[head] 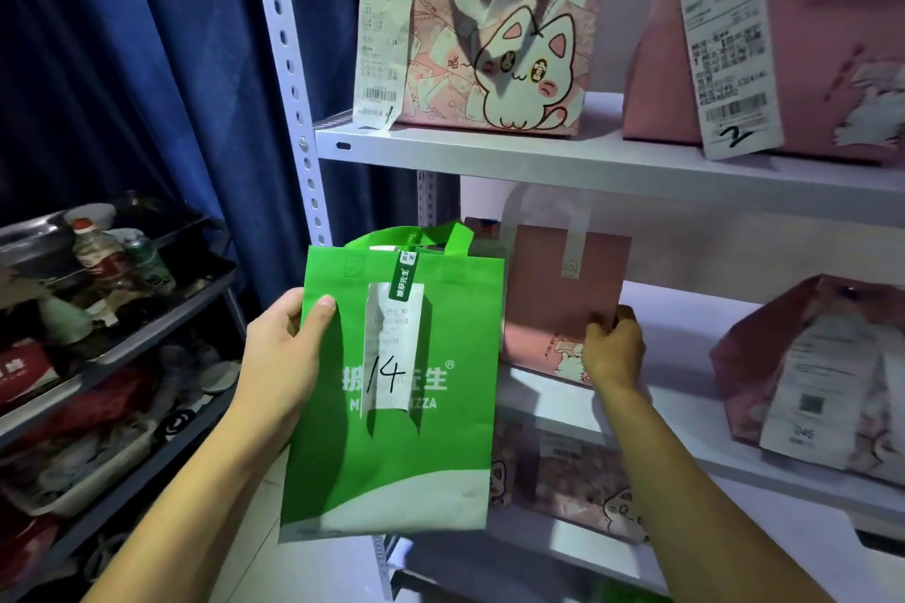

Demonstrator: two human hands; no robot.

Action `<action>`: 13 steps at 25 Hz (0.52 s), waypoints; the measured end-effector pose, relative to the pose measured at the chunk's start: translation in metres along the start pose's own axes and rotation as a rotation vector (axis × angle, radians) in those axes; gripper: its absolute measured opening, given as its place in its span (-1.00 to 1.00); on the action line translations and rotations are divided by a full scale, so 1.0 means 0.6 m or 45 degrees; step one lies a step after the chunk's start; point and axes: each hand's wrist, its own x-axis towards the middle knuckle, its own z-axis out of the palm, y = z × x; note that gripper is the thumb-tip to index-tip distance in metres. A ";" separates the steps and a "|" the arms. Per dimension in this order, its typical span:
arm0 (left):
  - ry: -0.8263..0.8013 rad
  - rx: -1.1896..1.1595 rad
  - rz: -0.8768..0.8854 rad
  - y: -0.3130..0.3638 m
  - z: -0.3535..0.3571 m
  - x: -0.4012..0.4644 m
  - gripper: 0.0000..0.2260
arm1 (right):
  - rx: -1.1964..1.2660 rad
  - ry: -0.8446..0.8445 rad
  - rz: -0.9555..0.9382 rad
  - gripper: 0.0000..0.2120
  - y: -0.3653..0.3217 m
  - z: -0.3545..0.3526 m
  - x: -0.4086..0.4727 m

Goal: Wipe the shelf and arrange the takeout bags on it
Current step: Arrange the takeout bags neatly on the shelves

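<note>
My left hand (281,353) grips the left edge of a green takeout bag (440,446) with a receipt marked 14, held upright in front of the white shelf (612,157). My right hand (614,350) grips the lower right edge of a plain pink bag (563,294) standing on the middle shelf board (685,338). On the top board stand a pink cat-print bag (494,39) with receipt 1 and a pink bag (808,39) with receipt 2. Another pink bag (822,372) leans at the right of the middle board.
A cat-print bag (578,480) sits on the lower board. The shelf's perforated upright (289,64) runs up the left side. Left of it, a dark cart (122,323) holds bottles and clutter. A blue curtain (147,64) hangs behind.
</note>
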 end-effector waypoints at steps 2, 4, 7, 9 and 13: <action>-0.010 -0.026 0.030 0.007 0.016 0.011 -0.80 | -0.041 0.057 0.023 -0.86 0.012 -0.035 0.016; -0.027 -0.077 0.043 0.012 0.027 0.022 -0.82 | -0.082 0.096 0.060 -0.83 0.021 -0.067 0.030; -0.014 -0.135 0.090 0.020 0.046 0.030 -0.85 | -0.050 0.131 0.089 -0.83 0.038 -0.107 0.050; -0.001 -0.150 0.129 0.028 0.060 0.031 -0.85 | -0.058 0.141 0.112 -0.81 0.045 -0.130 0.058; 0.059 -0.177 0.171 0.044 0.087 0.036 -0.85 | -0.006 0.157 0.153 -0.76 0.062 -0.160 0.068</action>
